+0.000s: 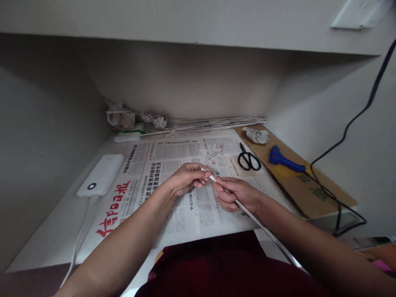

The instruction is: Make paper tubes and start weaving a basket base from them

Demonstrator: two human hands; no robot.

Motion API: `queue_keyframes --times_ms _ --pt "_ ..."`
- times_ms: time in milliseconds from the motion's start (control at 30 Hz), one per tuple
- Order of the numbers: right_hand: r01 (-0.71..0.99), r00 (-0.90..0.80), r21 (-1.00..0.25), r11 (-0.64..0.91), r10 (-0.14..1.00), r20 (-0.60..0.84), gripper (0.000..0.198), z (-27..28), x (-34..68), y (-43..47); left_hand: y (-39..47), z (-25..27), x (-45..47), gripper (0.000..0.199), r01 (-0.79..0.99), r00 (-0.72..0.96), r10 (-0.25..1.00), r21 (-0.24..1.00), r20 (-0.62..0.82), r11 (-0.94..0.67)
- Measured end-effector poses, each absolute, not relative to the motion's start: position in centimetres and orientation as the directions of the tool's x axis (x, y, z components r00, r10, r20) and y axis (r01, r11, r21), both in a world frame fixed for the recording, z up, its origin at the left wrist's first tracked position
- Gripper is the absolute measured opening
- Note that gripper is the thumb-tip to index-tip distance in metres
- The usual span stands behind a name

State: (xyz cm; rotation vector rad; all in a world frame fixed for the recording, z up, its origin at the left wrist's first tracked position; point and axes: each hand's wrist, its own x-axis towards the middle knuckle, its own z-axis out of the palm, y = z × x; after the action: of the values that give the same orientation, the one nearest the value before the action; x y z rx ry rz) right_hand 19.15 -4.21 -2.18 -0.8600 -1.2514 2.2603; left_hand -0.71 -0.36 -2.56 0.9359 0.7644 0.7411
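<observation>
The work surface is a white tabletop (66, 210) set in a recess with pale grey walls (192, 78); a low overhang crosses above and beyond the hands. Printed newspaper sheets (177, 216) with black text and a red masthead cover the middle of the top, beneath both hands. A white wall socket (352, 14) is mounted high, far to the right of the hands.

The left hand (191, 178) pinches the tip of a long, thin white rod (262, 229); the right hand (235, 194) is closed around it just behind. The rod slants from the fingertips back past the right wrist, above the newspaper.

Just beyond the right hand lie black-handled scissors (245, 154); beyond both hands, small white paper strips (215, 152). To the right, a brown cardboard sheet (312, 202) bears a crumpled whitish wad (257, 135) and a blue gun-shaped tool (287, 162). A black cable (368, 102) loops over the cardboard on that side.

Farthest from the hands, along the back, are a bundle of thin pale rods (216, 124), speckled rounded objects (160, 121) and a translucent plastic bag (121, 120). Left of the left hand lies a white rectangular device (102, 175) with a white cable (81, 231). The forearms obstruct sight of part of the newspaper.
</observation>
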Motion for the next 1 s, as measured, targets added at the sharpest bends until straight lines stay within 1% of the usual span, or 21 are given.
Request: queue_keyframes --times_ms 33,133,167,267,300,333,367,433,467,500,533,600,633,667,700,800,833,867,900,967,1000 --pt "-0.052 -0.72 -0.858 -0.512 0.614 -0.323 0.032 -2.21 19.18 -4.21 -0.38 -2.55 -0.72 0.021 -0.214 0.527 0.816 0.892 -0.238 0.399" --pt "-0.017 -0.638 -0.892 -0.452 0.692 -0.338 0.034 -2.39 19.04 -4.19 -0.45 -2.67 -0.7 0.023 -0.204 0.552 0.805 0.901 -0.218 0.384" --pt "-0.021 -0.629 -0.895 -0.446 0.701 -0.335 0.034 -2.46 18.95 -4.18 -0.47 -2.72 -0.69 0.024 -0.2 0.563 0.8 0.904 -0.209 0.377" --pt "-0.044 -0.683 -0.865 -0.499 0.648 -0.339 0.035 -2.6 18.75 -4.2 -0.47 -2.81 -0.61 0.023 -0.185 0.583 0.789 0.913 -0.196 0.364" --pt "-0.033 -0.678 -0.867 -0.497 0.648 -0.346 0.036 -2.59 18.72 -4.26 -0.44 -2.81 -0.59 0.022 -0.183 0.576 0.793 0.914 -0.199 0.363" --pt "-0.006 -0.648 -0.887 -0.462 0.678 -0.348 0.036 -2.55 18.7 -4.35 -0.4 -2.79 -0.57 0.021 -0.184 0.561 0.802 0.914 -0.205 0.363" --pt "0.035 -0.596 -0.919 -0.393 0.73 -0.335 0.036 -2.48 18.7 -4.47 -0.36 -2.76 -0.55 0.02 -0.186 0.541 0.814 0.913 -0.214 0.363" --pt "0.132 -0.482 -0.967 -0.22 0.838 -0.256 0.033 -2.28 18.74 -4.74 -0.29 -2.69 -0.54 0.02 -0.19 0.504 0.833 0.911 -0.229 0.366" --pt "0.159 -0.452 -0.972 -0.171 0.863 -0.226 0.032 -2.19 18.77 -4.87 -0.28 -2.65 -0.54 0.02 -0.191 0.496 0.837 0.911 -0.231 0.365" --pt "0.151 -0.456 -0.973 -0.176 0.861 -0.227 0.032 -2.1 18.81 -4.97 -0.28 -2.6 -0.55 0.02 -0.191 0.495 0.837 0.911 -0.231 0.364" --pt "0.111 -0.493 -0.966 -0.233 0.831 -0.257 0.033 -2.05 18.85 -5.04 -0.3 -2.56 -0.56 0.02 -0.192 0.5 0.836 0.912 -0.228 0.363" --pt "0.0 -0.62 -0.911 -0.412 0.715 -0.323 0.035 -2.03 18.91 -5.1 -0.33 -2.46 -0.59 0.02 -0.196 0.509 0.833 0.912 -0.218 0.359" --pt "-0.037 -0.673 -0.875 -0.482 0.659 -0.335 0.036 -2.07 18.92 -5.1 -0.34 -2.43 -0.61 0.02 -0.199 0.51 0.833 0.913 -0.215 0.357" --pt "-0.053 -0.699 -0.856 -0.514 0.631 -0.336 0.035 -2.12 18.92 -5.09 -0.32 -2.41 -0.64 0.02 -0.201 0.508 0.835 0.913 -0.214 0.356" --pt "-0.051 -0.69 -0.864 -0.501 0.643 -0.332 0.035 -2.19 18.9 -5.08 -0.29 -2.4 -0.66 0.02 -0.204 0.501 0.838 0.911 -0.216 0.357" --pt "0.013 -0.56 -0.941 -0.338 0.777 -0.287 0.031 -2.35 18.86 -5.08 -0.15 -2.46 -0.75 0.02 -0.222 0.471 0.851 0.903 -0.231 0.368" --pt "0.014 -0.543 -0.948 -0.317 0.794 -0.274 0.031 -2.37 18.88 -5.08 -0.12 -2.48 -0.79 0.02 -0.229 0.467 0.853 0.9 -0.233 0.371" --pt "-0.008 -0.562 -0.941 -0.338 0.78 -0.275 0.031 -2.37 18.92 -5.07 -0.09 -2.49 -0.83 0.02 -0.235 0.471 0.851 0.897 -0.232 0.374" --pt "-0.043 -0.615 -0.916 -0.398 0.733 -0.29 0.033 -2.34 18.97 -5.06 -0.08 -2.49 -0.88 0.02 -0.241 0.48 0.847 0.895 -0.227 0.376" --pt "-0.087 -0.74 -0.837 -0.54 0.598 -0.309 0.037 -2.26 19.07 -5.06 -0.06 -2.47 -0.96 0.021 -0.252 0.505 0.836 0.89 -0.213 0.379" --pt "-0.083 -0.769 -0.818 -0.57 0.559 -0.311 0.037 -2.2 19.09 -5.07 -0.04 -2.46 -1.0 0.022 -0.257 0.51 0.834 0.888 -0.21 0.381"
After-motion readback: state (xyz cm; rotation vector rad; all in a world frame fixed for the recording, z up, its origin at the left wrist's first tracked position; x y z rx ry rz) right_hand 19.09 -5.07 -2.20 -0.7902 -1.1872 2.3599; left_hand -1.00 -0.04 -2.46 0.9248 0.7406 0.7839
